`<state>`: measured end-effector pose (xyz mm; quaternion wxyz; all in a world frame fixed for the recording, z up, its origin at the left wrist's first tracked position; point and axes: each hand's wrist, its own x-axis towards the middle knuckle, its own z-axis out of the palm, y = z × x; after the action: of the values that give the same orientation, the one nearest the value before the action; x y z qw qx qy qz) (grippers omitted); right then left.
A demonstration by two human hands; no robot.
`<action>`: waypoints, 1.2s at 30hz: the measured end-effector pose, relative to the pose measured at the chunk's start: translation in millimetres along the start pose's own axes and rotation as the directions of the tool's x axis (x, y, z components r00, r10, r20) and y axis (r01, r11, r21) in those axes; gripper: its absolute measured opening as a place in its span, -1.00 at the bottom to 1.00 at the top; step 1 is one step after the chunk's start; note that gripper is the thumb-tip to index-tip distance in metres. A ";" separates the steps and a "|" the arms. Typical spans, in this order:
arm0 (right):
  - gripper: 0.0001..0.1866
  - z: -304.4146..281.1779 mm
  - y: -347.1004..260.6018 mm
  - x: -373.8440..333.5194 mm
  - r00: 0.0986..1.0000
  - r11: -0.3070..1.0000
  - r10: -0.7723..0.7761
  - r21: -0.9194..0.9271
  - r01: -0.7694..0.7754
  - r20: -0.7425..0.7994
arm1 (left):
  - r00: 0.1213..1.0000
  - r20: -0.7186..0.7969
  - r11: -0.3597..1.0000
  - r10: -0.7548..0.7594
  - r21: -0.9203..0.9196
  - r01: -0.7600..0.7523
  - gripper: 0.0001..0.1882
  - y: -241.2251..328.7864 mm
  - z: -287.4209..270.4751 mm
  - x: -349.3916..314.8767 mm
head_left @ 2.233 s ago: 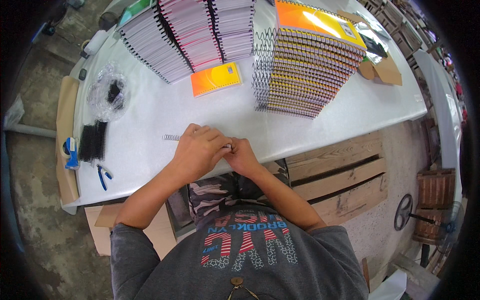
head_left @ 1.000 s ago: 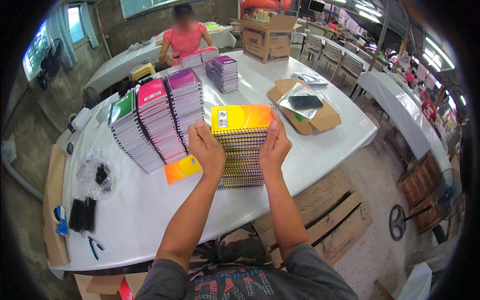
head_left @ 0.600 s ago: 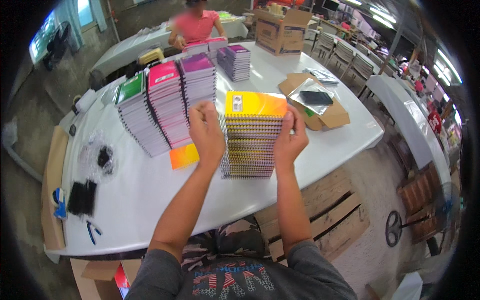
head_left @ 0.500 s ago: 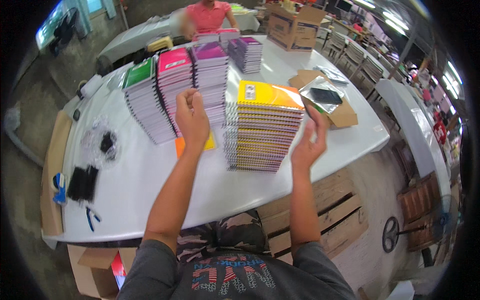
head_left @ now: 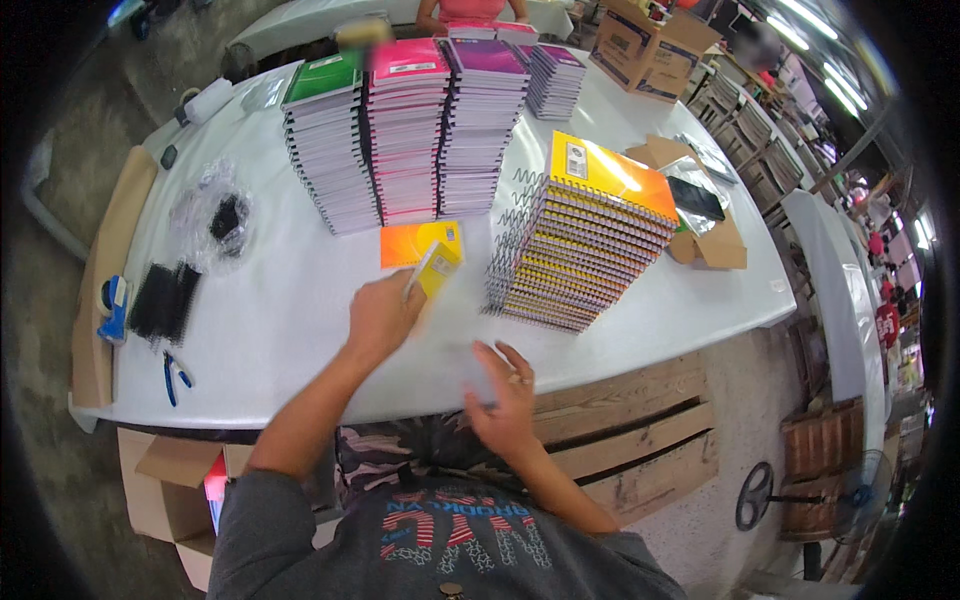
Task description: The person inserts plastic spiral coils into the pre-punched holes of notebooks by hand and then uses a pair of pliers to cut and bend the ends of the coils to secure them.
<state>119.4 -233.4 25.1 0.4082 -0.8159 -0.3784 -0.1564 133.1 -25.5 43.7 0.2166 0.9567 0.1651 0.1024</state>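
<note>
My left hand (head_left: 384,322) is closed on a small yellow notebook (head_left: 438,266), holding it tilted above the table. Beneath and just beyond it, an orange and yellow notebook (head_left: 403,246) lies flat on the white table. My right hand (head_left: 503,402), slightly blurred, hovers by the near table edge with its fingers apart. Ahead of that hand stands a tall stack of yellow-orange spiral notebooks (head_left: 600,250), its loose wire coils poking out on the left side. I see nothing clearly held in the right hand.
Behind stand tall stacks of green (head_left: 325,78), pink (head_left: 408,62) and purple (head_left: 490,58) notebooks. Left lie black coils (head_left: 166,302), pliers (head_left: 175,378) and a blue tape dispenser (head_left: 113,310). A phone (head_left: 695,198) rests on cardboard at right. A person (head_left: 470,12) sits opposite.
My left hand has come down toward me and now holds a yellow notebook. The right hand has left the yellow-orange stack's right side and moved left, nearer my body. The view has shifted.
</note>
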 end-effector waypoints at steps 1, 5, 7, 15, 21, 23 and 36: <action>-0.65 10.3 -9.1 6.5 1.000 1.000 0.003 -0.007 -0.003 0.010 | 1.000 0.006 1.000 -0.004 -0.010 0.004 -0.76 11.7 -5.2 -16.7; -0.59 36.6 -11.4 23.7 0.992 0.997 -0.082 0.005 0.083 -0.092 | 0.989 0.055 0.649 -0.138 -0.749 0.132 -0.75 16.4 -20.0 -63.7; -0.68 45.5 -3.0 24.2 0.991 0.893 0.128 0.439 -0.101 -0.031 | 0.966 -0.036 0.478 -0.254 -0.874 0.093 -0.71 11.4 -35.2 -72.9; -0.74 72.2 41.0 32.8 0.901 0.470 0.216 0.768 -0.435 0.378 | 0.994 0.038 0.491 -0.099 -0.868 0.082 -0.56 -61.1 28.2 -53.7; -0.67 81.4 31.5 44.6 0.833 0.463 0.178 0.702 -0.541 0.524 | 0.992 0.020 0.474 -0.129 -0.877 0.079 -0.53 -69.0 52.4 -60.9; -0.64 82.4 40.4 37.5 0.814 0.505 0.181 0.658 -0.558 0.552 | 0.997 0.026 0.662 -0.068 -0.747 0.064 -0.51 -68.4 43.9 -61.5; -0.69 86.0 42.0 29.4 0.860 0.638 0.188 0.607 -0.474 0.474 | 0.696 -0.621 0.652 -0.360 0.367 0.664 -0.61 -367.0 -115.1 -48.2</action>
<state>165.7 -167.6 -34.4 0.6316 -0.6665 -0.3187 0.2350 -41.9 313.5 -24.9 -0.1072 0.8237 0.5106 0.2220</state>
